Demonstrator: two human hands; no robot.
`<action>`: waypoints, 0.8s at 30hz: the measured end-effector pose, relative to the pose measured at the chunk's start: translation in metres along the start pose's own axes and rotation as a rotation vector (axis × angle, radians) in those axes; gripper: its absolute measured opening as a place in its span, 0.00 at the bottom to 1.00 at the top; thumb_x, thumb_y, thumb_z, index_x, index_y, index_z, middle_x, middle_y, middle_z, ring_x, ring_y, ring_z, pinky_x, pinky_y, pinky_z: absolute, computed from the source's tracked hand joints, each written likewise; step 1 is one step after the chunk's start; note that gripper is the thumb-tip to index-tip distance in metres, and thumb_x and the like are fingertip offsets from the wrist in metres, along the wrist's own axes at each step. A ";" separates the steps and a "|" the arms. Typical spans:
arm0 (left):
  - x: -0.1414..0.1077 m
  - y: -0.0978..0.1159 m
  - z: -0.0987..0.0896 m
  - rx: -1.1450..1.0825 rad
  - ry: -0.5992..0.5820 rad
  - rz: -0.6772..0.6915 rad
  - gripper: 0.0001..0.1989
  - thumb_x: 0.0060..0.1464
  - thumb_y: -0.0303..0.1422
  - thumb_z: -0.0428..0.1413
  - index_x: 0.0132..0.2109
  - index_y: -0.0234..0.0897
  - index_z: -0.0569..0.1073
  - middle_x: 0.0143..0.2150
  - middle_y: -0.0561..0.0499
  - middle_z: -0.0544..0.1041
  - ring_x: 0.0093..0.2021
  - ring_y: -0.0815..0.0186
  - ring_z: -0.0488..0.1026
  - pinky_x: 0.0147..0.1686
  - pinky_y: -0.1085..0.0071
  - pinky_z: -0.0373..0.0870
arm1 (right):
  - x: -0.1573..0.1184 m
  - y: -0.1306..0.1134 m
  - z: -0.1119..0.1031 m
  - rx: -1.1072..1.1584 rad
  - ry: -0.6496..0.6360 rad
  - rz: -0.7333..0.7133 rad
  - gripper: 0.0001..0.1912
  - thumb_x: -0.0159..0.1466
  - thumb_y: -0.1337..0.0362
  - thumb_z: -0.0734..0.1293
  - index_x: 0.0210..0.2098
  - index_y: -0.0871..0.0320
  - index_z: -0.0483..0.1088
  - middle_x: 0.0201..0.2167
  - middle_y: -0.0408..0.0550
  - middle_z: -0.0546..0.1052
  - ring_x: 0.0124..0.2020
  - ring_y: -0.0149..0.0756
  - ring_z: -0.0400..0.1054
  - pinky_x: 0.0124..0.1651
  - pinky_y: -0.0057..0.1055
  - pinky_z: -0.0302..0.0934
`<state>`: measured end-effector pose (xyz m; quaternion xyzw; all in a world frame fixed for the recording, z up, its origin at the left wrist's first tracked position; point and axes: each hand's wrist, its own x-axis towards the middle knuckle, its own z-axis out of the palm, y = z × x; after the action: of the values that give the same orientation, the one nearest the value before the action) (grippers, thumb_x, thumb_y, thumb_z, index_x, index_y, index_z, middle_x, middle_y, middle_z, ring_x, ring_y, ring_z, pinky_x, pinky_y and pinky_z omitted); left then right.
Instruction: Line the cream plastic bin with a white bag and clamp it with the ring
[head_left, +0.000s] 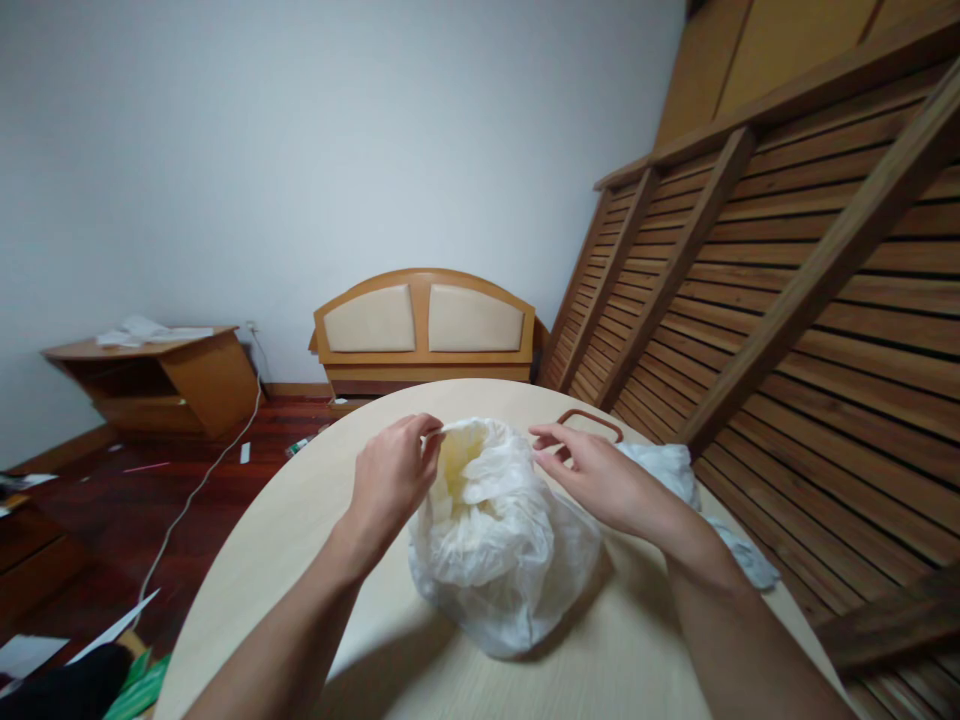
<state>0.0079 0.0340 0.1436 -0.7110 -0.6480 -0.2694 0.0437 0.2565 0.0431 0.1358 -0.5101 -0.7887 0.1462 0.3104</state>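
Note:
A crumpled white plastic bag (495, 560) stands on the round pale table (300, 560), its mouth facing up and toward the left. Something yellowish shows inside the mouth, but I cannot make out what it is. My left hand (397, 470) is closed, pinching the bag's rim at its upper left between thumb and fingers. On the other side, my right hand (596, 475) is beside the bag's upper right edge, its thumb and fingers slightly apart. Whether those fingertips touch the plastic is hard to see.
A brown loop-shaped handle (589, 415) and white crumpled plastic (664, 470) lie beyond my right hand. A slatted wooden panel (750, 300) leans at the right. Behind the table stands a padded headboard (421, 320). A low desk (202, 375) with papers and a white cable (202, 485) are at left.

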 end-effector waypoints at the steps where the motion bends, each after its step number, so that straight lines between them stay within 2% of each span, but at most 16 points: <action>1: 0.000 0.000 0.000 -0.002 0.003 -0.007 0.08 0.64 0.35 0.54 0.44 0.42 0.78 0.42 0.50 0.83 0.40 0.60 0.79 0.32 0.70 0.64 | 0.000 0.004 0.000 0.038 -0.048 -0.003 0.18 0.67 0.63 0.65 0.56 0.58 0.72 0.47 0.54 0.81 0.41 0.40 0.77 0.45 0.36 0.69; 3: 0.000 0.000 -0.001 -0.014 0.008 -0.015 0.08 0.64 0.35 0.54 0.44 0.42 0.78 0.42 0.50 0.83 0.40 0.60 0.79 0.32 0.70 0.64 | 0.001 0.008 0.002 0.118 -0.109 -0.012 0.22 0.64 0.67 0.66 0.58 0.58 0.70 0.46 0.52 0.81 0.39 0.38 0.77 0.43 0.33 0.70; 5: 0.000 0.000 0.000 -0.038 0.017 -0.014 0.07 0.63 0.35 0.54 0.43 0.42 0.77 0.42 0.50 0.83 0.41 0.60 0.79 0.33 0.70 0.64 | 0.004 0.008 0.006 0.171 -0.117 -0.003 0.25 0.61 0.71 0.66 0.58 0.58 0.69 0.41 0.50 0.82 0.35 0.36 0.76 0.40 0.32 0.69; 9: 0.000 0.000 0.000 -0.087 0.021 -0.002 0.07 0.63 0.34 0.54 0.42 0.42 0.77 0.41 0.50 0.83 0.39 0.61 0.79 0.33 0.70 0.64 | 0.009 0.003 0.010 0.175 -0.078 0.003 0.22 0.59 0.74 0.65 0.53 0.58 0.72 0.34 0.46 0.80 0.32 0.34 0.75 0.36 0.29 0.67; 13: -0.001 0.001 0.001 -0.123 0.028 0.020 0.07 0.63 0.34 0.54 0.41 0.41 0.77 0.40 0.50 0.83 0.38 0.61 0.78 0.33 0.70 0.65 | 0.011 0.007 0.010 0.046 0.004 0.039 0.16 0.61 0.72 0.64 0.48 0.58 0.74 0.36 0.48 0.80 0.33 0.35 0.74 0.35 0.29 0.66; 17: -0.001 0.002 0.001 -0.167 0.030 0.027 0.06 0.62 0.34 0.55 0.40 0.41 0.77 0.39 0.51 0.83 0.38 0.62 0.78 0.34 0.71 0.65 | 0.014 0.016 0.007 -0.066 0.117 0.055 0.12 0.63 0.70 0.64 0.45 0.58 0.74 0.37 0.50 0.81 0.37 0.40 0.75 0.41 0.33 0.67; 19: -0.001 0.001 0.000 -0.179 0.026 0.014 0.06 0.62 0.34 0.55 0.41 0.41 0.77 0.39 0.51 0.83 0.38 0.62 0.78 0.33 0.70 0.65 | 0.013 0.017 0.003 -0.002 0.067 0.019 0.12 0.64 0.68 0.64 0.45 0.58 0.75 0.39 0.51 0.81 0.37 0.39 0.76 0.41 0.33 0.68; 22: 0.000 0.000 0.000 -0.190 0.037 -0.002 0.06 0.62 0.34 0.55 0.41 0.41 0.77 0.40 0.51 0.83 0.39 0.62 0.79 0.34 0.70 0.65 | 0.009 0.013 -0.003 0.110 -0.082 -0.054 0.12 0.65 0.66 0.64 0.47 0.57 0.75 0.43 0.49 0.81 0.37 0.36 0.76 0.41 0.31 0.68; 24: 0.000 -0.002 0.001 -0.197 0.039 -0.004 0.07 0.62 0.34 0.54 0.41 0.41 0.77 0.41 0.51 0.83 0.39 0.61 0.78 0.34 0.70 0.65 | 0.007 0.009 -0.005 0.124 -0.121 -0.073 0.11 0.65 0.65 0.65 0.45 0.56 0.76 0.43 0.48 0.81 0.37 0.36 0.76 0.42 0.32 0.68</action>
<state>0.0066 0.0346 0.1423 -0.7051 -0.6190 -0.3457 -0.0144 0.2644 0.0531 0.1370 -0.4509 -0.8137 0.2136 0.2982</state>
